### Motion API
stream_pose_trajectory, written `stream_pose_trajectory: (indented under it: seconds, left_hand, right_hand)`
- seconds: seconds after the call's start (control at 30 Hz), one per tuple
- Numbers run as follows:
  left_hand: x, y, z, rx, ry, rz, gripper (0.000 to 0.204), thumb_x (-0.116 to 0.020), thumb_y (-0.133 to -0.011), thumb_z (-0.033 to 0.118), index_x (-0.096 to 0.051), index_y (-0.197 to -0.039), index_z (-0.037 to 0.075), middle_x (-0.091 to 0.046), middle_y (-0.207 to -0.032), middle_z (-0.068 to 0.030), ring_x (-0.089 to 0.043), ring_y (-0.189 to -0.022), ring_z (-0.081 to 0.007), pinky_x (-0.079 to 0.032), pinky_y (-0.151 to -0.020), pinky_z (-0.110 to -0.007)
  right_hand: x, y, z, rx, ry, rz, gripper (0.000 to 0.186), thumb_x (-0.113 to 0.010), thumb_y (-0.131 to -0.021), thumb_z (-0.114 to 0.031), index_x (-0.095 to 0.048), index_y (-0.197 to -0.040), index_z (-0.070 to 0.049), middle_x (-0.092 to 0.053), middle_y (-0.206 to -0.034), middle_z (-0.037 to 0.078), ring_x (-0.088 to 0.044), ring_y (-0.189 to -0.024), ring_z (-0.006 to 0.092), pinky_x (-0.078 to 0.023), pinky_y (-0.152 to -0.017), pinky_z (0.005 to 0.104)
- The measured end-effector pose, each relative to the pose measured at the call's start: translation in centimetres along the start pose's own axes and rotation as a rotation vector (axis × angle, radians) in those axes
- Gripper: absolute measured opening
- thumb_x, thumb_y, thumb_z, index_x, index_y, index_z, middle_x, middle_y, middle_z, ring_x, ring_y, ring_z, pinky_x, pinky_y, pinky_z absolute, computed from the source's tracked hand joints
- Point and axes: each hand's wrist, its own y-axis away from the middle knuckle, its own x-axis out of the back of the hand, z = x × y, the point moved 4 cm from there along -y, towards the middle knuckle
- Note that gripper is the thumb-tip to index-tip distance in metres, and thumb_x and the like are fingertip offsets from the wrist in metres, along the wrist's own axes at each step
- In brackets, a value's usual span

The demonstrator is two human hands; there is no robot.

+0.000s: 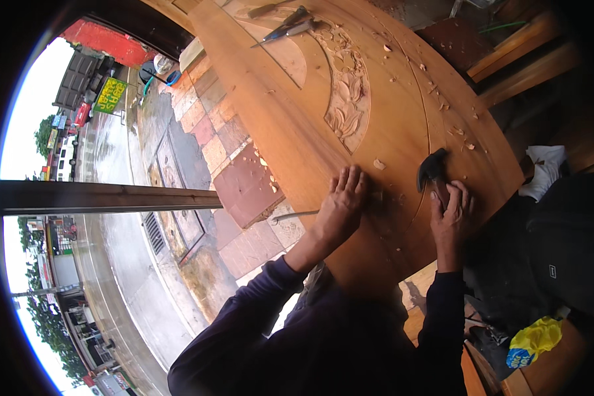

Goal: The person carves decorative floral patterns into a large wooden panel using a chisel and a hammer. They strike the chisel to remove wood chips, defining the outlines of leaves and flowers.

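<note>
A large brown wooden panel [389, 145] lies in front of me, with a curved band of carved leaves and flowers [346, 99] on its upper part. My left hand [343, 208] rests on the panel below the carving, its fingers curled together. Whatever is under those fingers is hidden; a small dark shape shows just to their right. My right hand [451, 208] is closed round the handle of a hammer [432, 168]. The hammer's dark head points away from me, close above the panel.
Pointed hand tools [287, 28] lie on the panel's far part, among scattered wood chips [440, 99]. A wooden post [112, 197] stands left, before a tiled pavement [251, 188] and wet street. At right are a white cloth [544, 168] and a yellow plastic bag [538, 340].
</note>
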Motion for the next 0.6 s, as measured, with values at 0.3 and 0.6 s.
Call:
stream_pose_trajectory:
  seconds: [0.3, 0.6]
  left_hand:
    - [-1.3, 7.3, 4.9, 0.006, 0.041, 0.015, 0.058, -0.056, -0.094, 0.009, -0.044, -0.148, -0.006, -0.044, -0.157, -0.0267, -0.042, -0.147, -0.0429, -0.036, -0.119, -0.056]
    - [4.7, 5.2, 0.8, 0.292, 0.526, 0.173, 0.041, -0.076, -0.088, 0.011, -0.063, -0.126, 0.011, -0.074, -0.104, -0.0169, -0.074, -0.092, -0.0338, -0.060, -0.073, -0.039]
  right_hand:
    - [-0.3, 0.2, 1.7, 0.122, 0.071, 0.009, 0.041, -0.074, -0.093, -0.032, -0.065, -0.127, -0.009, -0.062, -0.128, 0.014, -0.058, -0.112, 0.0398, -0.048, -0.095, 0.0508]
    - [-1.2, -0.5, 1.2, 0.139, 0.021, -0.029, 0.037, -0.073, -0.094, -0.026, -0.065, -0.123, -0.004, -0.061, -0.119, 0.020, -0.057, -0.110, 0.0423, -0.045, -0.096, 0.0524]
